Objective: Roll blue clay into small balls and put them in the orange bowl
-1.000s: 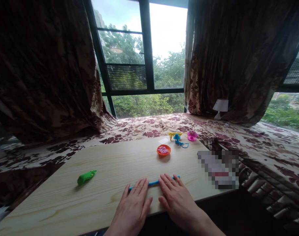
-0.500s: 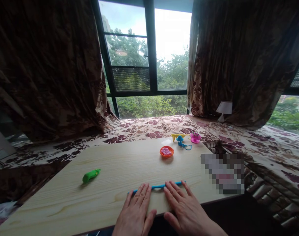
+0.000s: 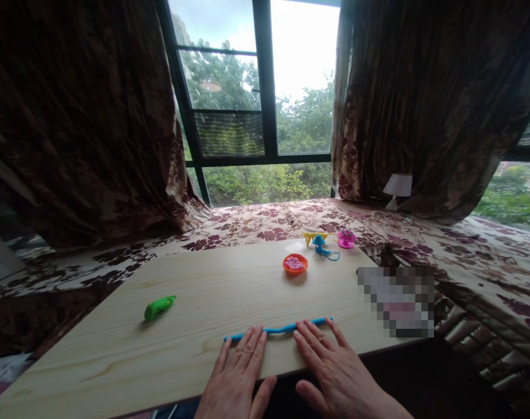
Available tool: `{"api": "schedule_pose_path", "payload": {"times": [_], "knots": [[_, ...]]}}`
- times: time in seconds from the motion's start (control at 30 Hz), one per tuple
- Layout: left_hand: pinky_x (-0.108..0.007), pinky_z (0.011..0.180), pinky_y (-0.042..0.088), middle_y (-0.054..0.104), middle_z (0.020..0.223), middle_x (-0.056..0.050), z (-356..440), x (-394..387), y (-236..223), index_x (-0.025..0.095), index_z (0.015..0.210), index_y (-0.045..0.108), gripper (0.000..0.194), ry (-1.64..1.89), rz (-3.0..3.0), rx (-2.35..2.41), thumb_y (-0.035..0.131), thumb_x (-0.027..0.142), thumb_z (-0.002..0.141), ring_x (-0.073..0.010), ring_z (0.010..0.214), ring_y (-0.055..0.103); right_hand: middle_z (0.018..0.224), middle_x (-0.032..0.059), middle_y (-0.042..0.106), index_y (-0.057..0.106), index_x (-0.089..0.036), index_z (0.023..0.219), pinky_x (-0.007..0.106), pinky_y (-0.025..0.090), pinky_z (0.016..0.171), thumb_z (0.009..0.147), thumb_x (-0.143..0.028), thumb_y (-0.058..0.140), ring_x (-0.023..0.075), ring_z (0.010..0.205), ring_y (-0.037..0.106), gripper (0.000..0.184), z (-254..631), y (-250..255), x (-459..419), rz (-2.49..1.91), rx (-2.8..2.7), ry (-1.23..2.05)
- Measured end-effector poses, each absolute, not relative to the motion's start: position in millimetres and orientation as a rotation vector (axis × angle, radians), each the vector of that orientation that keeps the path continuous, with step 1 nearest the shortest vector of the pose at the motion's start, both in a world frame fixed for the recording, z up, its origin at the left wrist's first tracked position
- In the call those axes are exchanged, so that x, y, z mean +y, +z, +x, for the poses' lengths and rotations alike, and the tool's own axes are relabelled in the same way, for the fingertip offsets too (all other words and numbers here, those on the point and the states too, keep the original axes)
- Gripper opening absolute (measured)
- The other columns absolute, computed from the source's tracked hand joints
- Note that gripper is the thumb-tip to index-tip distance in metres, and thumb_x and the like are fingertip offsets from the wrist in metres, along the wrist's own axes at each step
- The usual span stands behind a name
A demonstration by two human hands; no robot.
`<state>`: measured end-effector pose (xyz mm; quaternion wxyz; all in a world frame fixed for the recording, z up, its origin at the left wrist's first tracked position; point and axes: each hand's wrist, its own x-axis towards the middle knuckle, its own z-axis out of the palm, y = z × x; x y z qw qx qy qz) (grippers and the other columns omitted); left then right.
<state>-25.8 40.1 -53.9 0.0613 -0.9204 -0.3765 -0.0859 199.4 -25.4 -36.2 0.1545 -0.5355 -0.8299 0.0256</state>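
A long, thin blue roll of what looks like modelling clay [image 3: 280, 329] lies crosswise near the table's front edge. My left hand [image 3: 238, 372] rests with its fingers stretched flat over the roll's left part. Over the right part lie the extended fingers of my right hand [image 3: 330, 364]. Between the hands the middle of the roll shows, and both its ends stick out past my fingers. Under the fingertips the roll is hidden.
On the wooden table [image 3: 195, 291] are a green object [image 3: 160, 307] at left and an orange bowl [image 3: 295, 272] of pink balls. Behind stand a blue mushroom-like figure [image 3: 319, 243], a yellow piece [image 3: 309, 237] and a pink piece [image 3: 346, 238]. A blurred-out item [image 3: 398, 302] lies at right.
My hands have moved slightly apart, still flat on the blue roll. More of its middle shows between them, and its ends reach a little further outward. The view has tilted slightly.
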Motion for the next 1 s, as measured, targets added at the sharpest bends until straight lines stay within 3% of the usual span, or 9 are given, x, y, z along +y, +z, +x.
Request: {"api": "schedule_pose_path", "payload": {"times": [0.13,0.27,0.4,0.53,0.7,1.0], "knots": [[-0.046,0.105,0.021,0.025,0.142,-0.003,-17.6,42.7,-47.5,0.023,0.137,0.016,0.054,-0.331,-2.749,-1.263,0.025,0.044,0.087,-0.0194,0.130,0.024,0.140,0.0074,0.027,0.025,-0.020,0.136,0.046,0.006,0.106,0.090,-0.048,0.030,0.0201,0.129,0.022,0.055,201.0,-36.4,-17.3,-1.553,-2.319,0.062],[-0.052,0.102,0.021,0.041,0.135,-0.009,6.1,65.3,-29.6,0.018,0.128,0.040,0.048,-0.444,-2.690,-1.393,0.027,0.042,0.087,-0.0242,0.127,0.030,0.128,0.0058,0.048,0.044,-0.021,0.126,0.042,0.019,0.103,0.092,-0.037,0.029,0.0186,0.121,0.038,0.040,217.4,-19.0,24.9,-1.643,-2.105,0.027],[-0.055,0.101,0.019,0.052,0.124,-0.008,35.2,75.1,-18.9,0.020,0.119,0.049,0.038,-0.618,-2.730,-1.307,0.037,0.032,0.084,-0.0250,0.122,0.037,0.106,0.0049,0.061,0.058,-0.022,0.110,0.033,0.034,0.091,0.091,-0.027,0.035,0.0165,0.103,0.051,0.030,249.5,-5.2,38.8,-1.693,-1.980,-0.026],[-0.053,0.101,0.020,0.061,0.104,-0.004,67.9,72.2,-19.9,0.025,0.106,0.056,0.028,-0.753,-2.863,-1.194,0.045,0.027,0.080,-0.0209,0.107,0.048,0.089,0.0029,0.062,0.065,-0.023,0.091,0.029,0.038,0.082,0.084,-0.025,0.048,0.0163,0.090,0.054,0.018,262.9,-13.0,29.6,-1.720,-1.945,0.020],[-0.051,0.103,0.017,0.060,0.086,0.001,77.3,68.1,-20.0,0.025,0.081,0.060,0.017,-0.836,-2.884,-1.194,0.044,0.021,0.080,-0.0163,0.090,0.052,0.088,0.0017,0.060,0.066,-0.023,0.082,0.028,0.038,0.079,0.081,-0.030,0.054,0.0157,0.087,0.054,0.014,252.6,-22.0,21.1,-1.676,-1.913,0.106],[-0.055,0.103,0.011,0.064,0.088,0.002,50.0,68.6,-4.6,0.029,0.102,0.057,0.028,-0.938,-2.788,-1.140,0.048,0.019,0.078,-0.0179,0.090,0.054,0.075,-0.0029,0.063,0.062,-0.022,0.082,0.021,0.041,0.065,0.079,-0.025,0.056,0.0114,0.068,0.057,0.007,209.6,-16.8,30.4,-1.505,-1.802,0.254]]}}
